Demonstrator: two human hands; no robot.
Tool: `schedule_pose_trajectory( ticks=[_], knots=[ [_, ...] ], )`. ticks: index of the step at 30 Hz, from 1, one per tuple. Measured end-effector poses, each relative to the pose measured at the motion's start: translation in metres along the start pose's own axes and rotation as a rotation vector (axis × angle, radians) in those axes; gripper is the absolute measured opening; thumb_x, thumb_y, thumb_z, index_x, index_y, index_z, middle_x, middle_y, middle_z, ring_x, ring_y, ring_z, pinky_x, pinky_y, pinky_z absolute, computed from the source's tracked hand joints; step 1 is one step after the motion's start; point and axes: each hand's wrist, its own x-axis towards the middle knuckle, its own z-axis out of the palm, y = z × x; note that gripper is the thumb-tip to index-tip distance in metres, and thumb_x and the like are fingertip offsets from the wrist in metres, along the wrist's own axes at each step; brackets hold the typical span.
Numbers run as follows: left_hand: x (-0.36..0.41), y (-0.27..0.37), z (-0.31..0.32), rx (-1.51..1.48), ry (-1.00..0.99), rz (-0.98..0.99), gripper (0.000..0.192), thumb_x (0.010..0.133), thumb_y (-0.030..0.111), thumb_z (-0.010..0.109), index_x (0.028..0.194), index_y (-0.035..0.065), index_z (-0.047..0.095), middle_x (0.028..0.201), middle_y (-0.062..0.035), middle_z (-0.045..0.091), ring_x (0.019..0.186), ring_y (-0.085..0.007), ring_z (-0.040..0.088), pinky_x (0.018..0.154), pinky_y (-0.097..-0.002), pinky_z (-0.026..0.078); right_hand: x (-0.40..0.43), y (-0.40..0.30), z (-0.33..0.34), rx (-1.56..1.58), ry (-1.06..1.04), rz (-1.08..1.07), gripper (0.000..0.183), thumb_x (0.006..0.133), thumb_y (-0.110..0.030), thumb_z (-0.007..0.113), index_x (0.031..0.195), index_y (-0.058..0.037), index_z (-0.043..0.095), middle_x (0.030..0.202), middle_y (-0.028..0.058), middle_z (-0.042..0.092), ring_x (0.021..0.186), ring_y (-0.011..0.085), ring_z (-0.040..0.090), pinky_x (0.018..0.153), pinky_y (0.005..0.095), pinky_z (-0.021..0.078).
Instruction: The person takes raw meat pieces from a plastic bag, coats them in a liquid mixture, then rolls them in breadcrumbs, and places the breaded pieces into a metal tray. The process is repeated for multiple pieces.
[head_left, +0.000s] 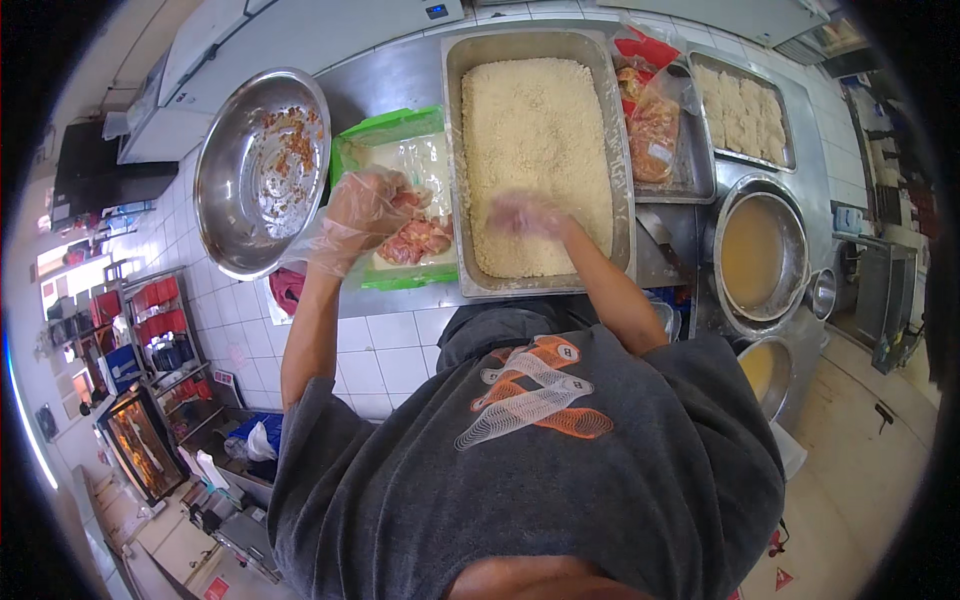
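My left hand (364, 206), in a clear plastic glove, grips a piece of raw meat (410, 199) over a green-rimmed tray (409, 120). Pale liquid (435, 157) lies in that tray, along with more raw meat (415, 241) just below my fingers. To the right stands a deep steel pan (622, 217) of pale, crumbly coating flour (536, 112). Low over the near half of the flour is my right hand (529, 214), blurred by motion. Its fingers are too smeared to show whether it holds anything.
A steel bowl (225, 180) with reddish residue stands at the left. On the right are a tray (694, 184) with bagged food (652, 142), a tray of coated pieces (739, 112), a pot of cloudy liquid (752, 251), and a smaller bowl of yellowish liquid (761, 371).
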Motion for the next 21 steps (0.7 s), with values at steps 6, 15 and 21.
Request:
schedule_pose_trajectory(
  ticks=[6, 15, 21],
  knots=[
    [0.055, 0.042, -0.003, -0.071, -0.174, 0.106, 0.027, 0.089, 0.029, 0.081, 0.08, 0.0047, 0.074, 0.072, -0.0139, 0.071, 0.064, -0.0298, 0.069, 0.065, -0.0447, 0.054, -0.04, 0.012, -0.049, -0.187, 0.527, -0.426, 0.061, 0.104, -0.043, 0.068, 0.151, -0.0086, 0.051, 0.128, 0.01, 0.073, 0.112, 0.0208, 0.069, 0.088, 0.0343, 0.0549],
    [0.195, -0.012, 0.185, 0.104, -0.177, 0.178, 0.019, 0.089, 0.023, 0.074, 0.104, 0.011, 0.075, 0.098, -0.0151, 0.076, 0.078, -0.0249, 0.071, 0.077, -0.0392, 0.061, -0.141, -0.001, 0.001, -0.914, 0.869, -0.268, 0.056, 0.105, -0.043, 0.063, 0.139, 0.0012, 0.065, 0.139, 0.0242, 0.067, 0.13, 0.0381, 0.063, 0.115, 0.0453, 0.0462],
    [0.124, -0.088, 0.15, 0.052, 0.127, 0.026, 0.03, 0.09, 0.034, 0.073, 0.107, 0.0091, 0.074, 0.097, -0.0176, 0.075, 0.083, -0.036, 0.072, 0.08, -0.0466, 0.06, -0.079, 0.028, -0.013, -1.453, 1.154, -0.515, 0.068, 0.097, -0.05, 0.069, 0.135, 0.0069, 0.066, 0.127, 0.0324, 0.07, 0.122, 0.0481, 0.066, 0.11, 0.0521, 0.0491]
  ],
)
